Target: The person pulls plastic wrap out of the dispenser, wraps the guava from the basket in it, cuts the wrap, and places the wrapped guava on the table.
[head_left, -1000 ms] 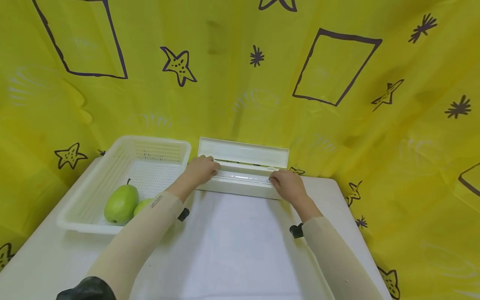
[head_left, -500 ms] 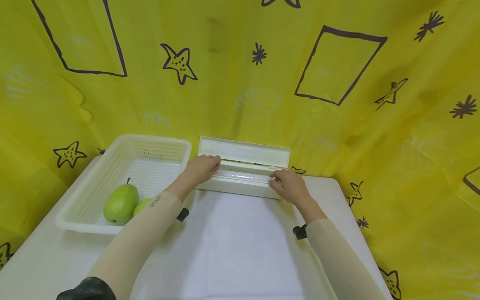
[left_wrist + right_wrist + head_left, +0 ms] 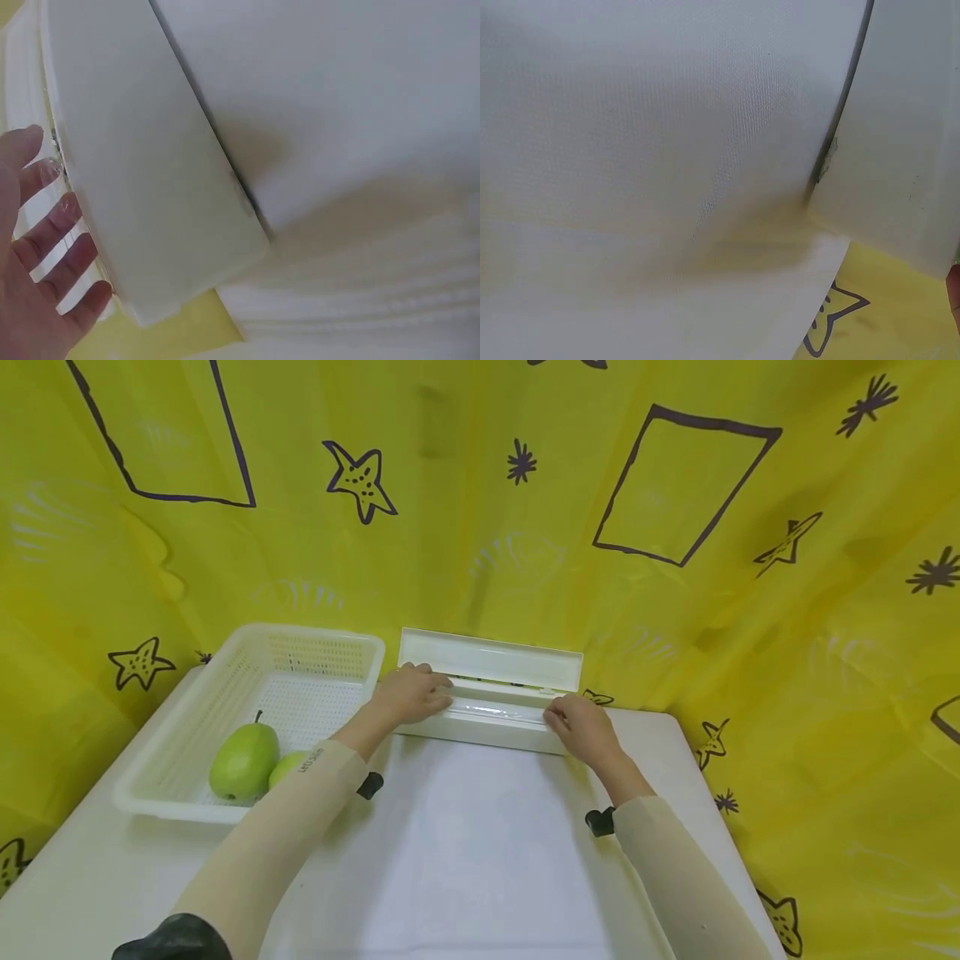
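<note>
A long white cling film dispenser lies at the table's back, its lid raised. Clear cling film shines along its opening. My left hand reaches over the left end; in the left wrist view its fingers are spread and fairly straight, with shiny film at two fingertips. At the right end, my right hand has curled fingers, thumb and forefinger pinching at the film's edge. In the right wrist view only a sliver of finger shows beside the dispenser's end.
A white plastic basket stands at left, holding a green pear and another green fruit partly behind the left sleeve. White cloth covers the table. A yellow patterned curtain hangs close behind.
My left hand has shifted slightly right along the opening, its fingers straightening. My right hand stays at the right end, with little movement. The head view has tilted slightly.
</note>
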